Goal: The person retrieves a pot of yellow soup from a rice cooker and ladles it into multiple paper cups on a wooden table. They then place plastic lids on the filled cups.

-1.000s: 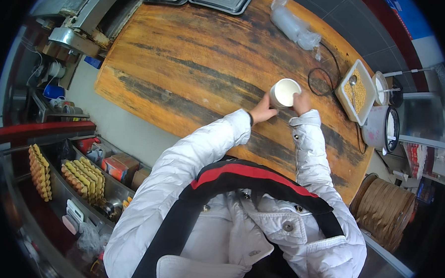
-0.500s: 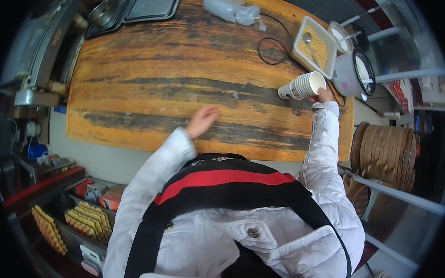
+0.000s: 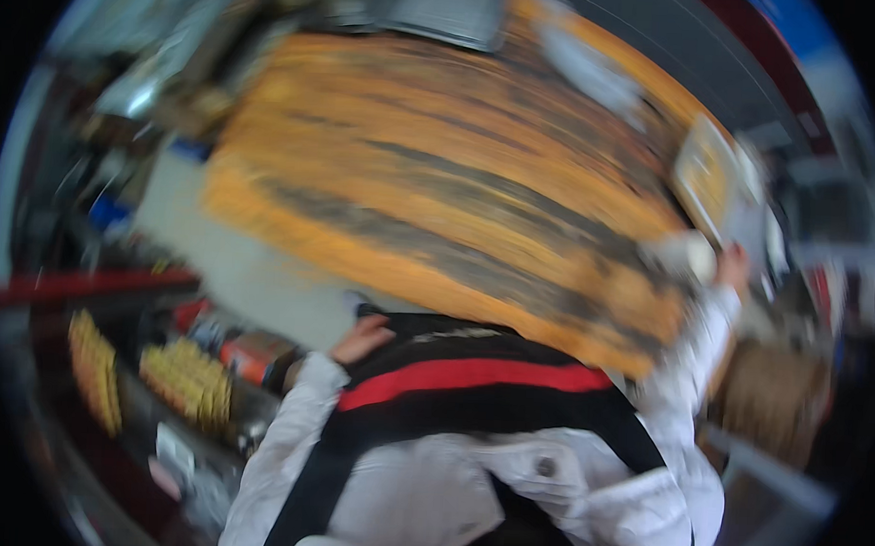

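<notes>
The picture is smeared by motion. A stack of white paper cups (image 3: 680, 256) lies on its side near the right end of the wooden table (image 3: 442, 176), its open mouth facing right. Beside that mouth is my right hand (image 3: 734, 268), at the end of a white sleeve; blur hides whether its fingers grip the rim or are just off it. My left hand (image 3: 361, 338) is drawn back in front of the black and red apron (image 3: 482, 374), off the table's near edge. Its fingers look loosely apart, with nothing visible in them.
A white tub of yellow grains (image 3: 707, 177) stands at the table's right end, beside blurred containers. Plastic bags (image 3: 593, 70) and a metal tray (image 3: 449, 12) lie along the far side. Egg trays (image 3: 187, 383) sit low at left; a brown round steamer (image 3: 776, 397) stands at right.
The view has swung left, so the table appears tilted and further right. My left hand has pulled back from over the table to the apron. My right hand stays by the cups.
</notes>
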The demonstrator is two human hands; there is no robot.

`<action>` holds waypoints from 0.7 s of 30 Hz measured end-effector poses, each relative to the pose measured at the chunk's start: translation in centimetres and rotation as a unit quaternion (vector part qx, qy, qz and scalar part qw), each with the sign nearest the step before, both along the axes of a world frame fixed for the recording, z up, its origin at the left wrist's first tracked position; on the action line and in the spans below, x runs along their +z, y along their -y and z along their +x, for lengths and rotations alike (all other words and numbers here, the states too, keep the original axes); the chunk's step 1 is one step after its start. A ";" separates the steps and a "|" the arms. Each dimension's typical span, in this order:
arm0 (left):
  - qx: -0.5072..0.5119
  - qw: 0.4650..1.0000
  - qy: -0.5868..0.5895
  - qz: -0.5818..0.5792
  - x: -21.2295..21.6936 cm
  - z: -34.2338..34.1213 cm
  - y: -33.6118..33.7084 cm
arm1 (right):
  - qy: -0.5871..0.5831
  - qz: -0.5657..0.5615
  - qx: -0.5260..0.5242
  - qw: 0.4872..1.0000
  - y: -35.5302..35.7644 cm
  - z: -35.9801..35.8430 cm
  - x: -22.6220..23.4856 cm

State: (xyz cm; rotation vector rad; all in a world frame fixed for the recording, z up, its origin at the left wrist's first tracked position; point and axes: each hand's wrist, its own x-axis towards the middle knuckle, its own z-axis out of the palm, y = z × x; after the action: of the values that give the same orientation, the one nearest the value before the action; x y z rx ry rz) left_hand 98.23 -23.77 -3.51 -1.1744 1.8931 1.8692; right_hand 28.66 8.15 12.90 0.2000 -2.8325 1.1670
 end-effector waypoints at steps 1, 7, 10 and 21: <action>-0.084 0.988 -0.118 0.058 -0.2 1.9 0.1 | 0.017 -0.115 0.029 0.993 3.0 1.6 1.3; -0.022 0.999 -0.007 0.049 0.4 14.9 2.3 | 0.165 -0.160 0.381 0.896 36.2 34.9 -5.1; 0.148 0.981 -0.090 -0.090 0.6 20.5 6.0 | 0.384 -0.165 0.557 0.718 46.2 55.8 -4.8; 0.607 0.769 -0.171 -0.104 3.9 35.1 32.1 | 0.336 0.049 0.806 0.485 66.5 83.3 -3.2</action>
State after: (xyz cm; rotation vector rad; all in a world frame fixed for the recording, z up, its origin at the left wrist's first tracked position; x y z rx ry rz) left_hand 133.29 -55.85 0.41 -2.7570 1.5527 2.5689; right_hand 111.98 -58.31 9.74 3.5991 -2.3614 1.0556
